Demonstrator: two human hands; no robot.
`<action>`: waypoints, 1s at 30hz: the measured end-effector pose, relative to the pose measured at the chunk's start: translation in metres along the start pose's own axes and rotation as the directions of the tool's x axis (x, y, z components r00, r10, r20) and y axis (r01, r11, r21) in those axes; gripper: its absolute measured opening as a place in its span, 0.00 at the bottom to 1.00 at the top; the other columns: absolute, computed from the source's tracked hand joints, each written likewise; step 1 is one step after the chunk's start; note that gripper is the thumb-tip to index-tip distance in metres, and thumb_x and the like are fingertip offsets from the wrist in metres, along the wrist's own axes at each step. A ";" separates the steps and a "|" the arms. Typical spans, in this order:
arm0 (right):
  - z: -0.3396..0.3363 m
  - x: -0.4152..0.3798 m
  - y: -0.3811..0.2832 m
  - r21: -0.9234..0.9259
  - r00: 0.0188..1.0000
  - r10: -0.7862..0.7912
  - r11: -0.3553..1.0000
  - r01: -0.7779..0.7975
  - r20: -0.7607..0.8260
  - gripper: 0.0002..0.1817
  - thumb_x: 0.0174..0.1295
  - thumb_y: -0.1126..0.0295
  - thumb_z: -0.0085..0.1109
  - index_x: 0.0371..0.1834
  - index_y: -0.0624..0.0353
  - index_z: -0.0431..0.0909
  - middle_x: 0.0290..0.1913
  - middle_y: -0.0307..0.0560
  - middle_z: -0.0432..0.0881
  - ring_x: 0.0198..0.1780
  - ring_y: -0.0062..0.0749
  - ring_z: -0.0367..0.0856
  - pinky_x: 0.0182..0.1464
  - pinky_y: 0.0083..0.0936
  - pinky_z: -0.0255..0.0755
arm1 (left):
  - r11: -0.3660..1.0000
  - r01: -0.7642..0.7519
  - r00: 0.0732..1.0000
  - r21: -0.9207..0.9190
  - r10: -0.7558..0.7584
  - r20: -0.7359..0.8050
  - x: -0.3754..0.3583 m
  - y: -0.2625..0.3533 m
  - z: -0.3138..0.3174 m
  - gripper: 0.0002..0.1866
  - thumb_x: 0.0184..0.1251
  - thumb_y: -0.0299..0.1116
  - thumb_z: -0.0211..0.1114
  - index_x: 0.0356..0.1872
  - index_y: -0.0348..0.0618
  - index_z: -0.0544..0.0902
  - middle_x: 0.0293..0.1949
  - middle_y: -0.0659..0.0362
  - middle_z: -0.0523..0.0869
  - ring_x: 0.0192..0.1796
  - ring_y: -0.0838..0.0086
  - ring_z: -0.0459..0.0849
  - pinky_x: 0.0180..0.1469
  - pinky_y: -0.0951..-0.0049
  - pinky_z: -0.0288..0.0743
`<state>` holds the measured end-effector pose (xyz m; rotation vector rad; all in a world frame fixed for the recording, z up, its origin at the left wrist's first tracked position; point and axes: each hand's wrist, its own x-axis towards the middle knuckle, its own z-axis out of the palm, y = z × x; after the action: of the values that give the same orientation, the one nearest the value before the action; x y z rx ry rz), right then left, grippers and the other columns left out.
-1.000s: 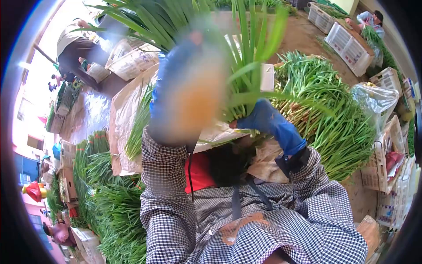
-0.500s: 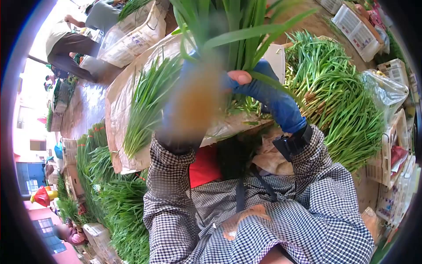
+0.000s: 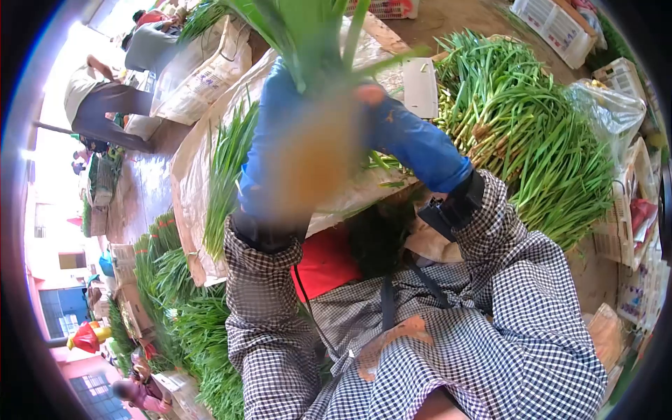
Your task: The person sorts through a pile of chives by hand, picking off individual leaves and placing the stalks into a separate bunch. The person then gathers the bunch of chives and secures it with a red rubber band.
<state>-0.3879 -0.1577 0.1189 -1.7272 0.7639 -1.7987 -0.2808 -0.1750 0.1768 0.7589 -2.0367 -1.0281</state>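
Both my hands wear blue gloves and are raised in front of me around a bunch of green garlic (image 3: 304, 52) with long flat leaves. My left hand (image 3: 276, 84) is closed against the bunch's left side; leaves and a brownish blur cover most of its fingers. On the other side, my right hand (image 3: 374, 105) is closed on the bunch, with a bare thumb tip showing. The same blur hides the bunch's lower end. Below my hands, a pale sheet (image 3: 192, 168) bears loose green stalks (image 3: 227, 175) at its left.
A large heap of greens (image 3: 532, 133) with pale stems and brown roots lies to the right. Tied bundles (image 3: 203, 336) stand at the left. White crates (image 3: 560, 31) and a plastic bag (image 3: 609, 112) line the right side. Other people (image 3: 105, 105) work at upper left.
My hands and the bunch have shifted slightly left and up in view. The right thumb is now more blurred. The surroundings have shifted a little as my head moved.
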 end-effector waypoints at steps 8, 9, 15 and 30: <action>-0.030 -0.034 -0.057 -0.598 0.947 0.314 0.748 -0.289 -0.065 0.33 0.49 0.45 0.66 0.50 0.60 0.78 0.44 0.58 0.82 0.48 0.44 0.81 0.50 0.31 0.73 | 0.776 -0.021 0.974 -0.630 -0.125 -0.187 0.001 -0.012 -0.023 0.11 0.54 0.32 0.69 0.37 0.38 0.82 0.33 0.62 0.83 0.32 0.79 0.80 0.35 0.79 0.74; -0.038 -0.048 -0.033 -0.625 0.941 0.303 0.709 -0.327 -0.150 0.35 0.48 0.45 0.66 0.53 0.61 0.77 0.45 0.57 0.82 0.50 0.42 0.81 0.51 0.31 0.72 | 0.863 0.030 0.940 -0.504 -0.197 -0.280 0.002 -0.013 -0.038 0.11 0.55 0.32 0.68 0.38 0.38 0.82 0.33 0.61 0.83 0.33 0.78 0.80 0.35 0.79 0.74; -0.054 -0.132 -0.049 -0.333 0.877 0.382 0.818 -0.468 -0.292 0.35 0.49 0.51 0.69 0.56 0.64 0.74 0.53 0.57 0.78 0.51 0.40 0.80 0.55 0.31 0.73 | 0.814 0.124 0.796 -0.568 -0.423 -0.433 -0.037 -0.044 -0.098 0.14 0.61 0.33 0.62 0.46 0.38 0.79 0.28 0.62 0.80 0.29 0.77 0.78 0.34 0.75 0.75; 0.090 -0.158 -0.013 -0.716 0.726 0.655 0.608 -0.343 0.208 0.26 0.47 0.60 0.69 0.50 0.55 0.78 0.44 0.52 0.83 0.45 0.40 0.83 0.47 0.30 0.75 | 0.806 0.021 0.525 -0.592 -0.513 -0.679 -0.256 -0.063 -0.112 0.09 0.62 0.36 0.60 0.38 0.44 0.80 0.30 0.62 0.82 0.30 0.74 0.80 0.38 0.73 0.76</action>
<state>-0.2904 -0.0392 0.0198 -1.9255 1.5932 -0.6926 -0.0345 -0.0613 0.0850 1.0310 -0.7575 -1.0451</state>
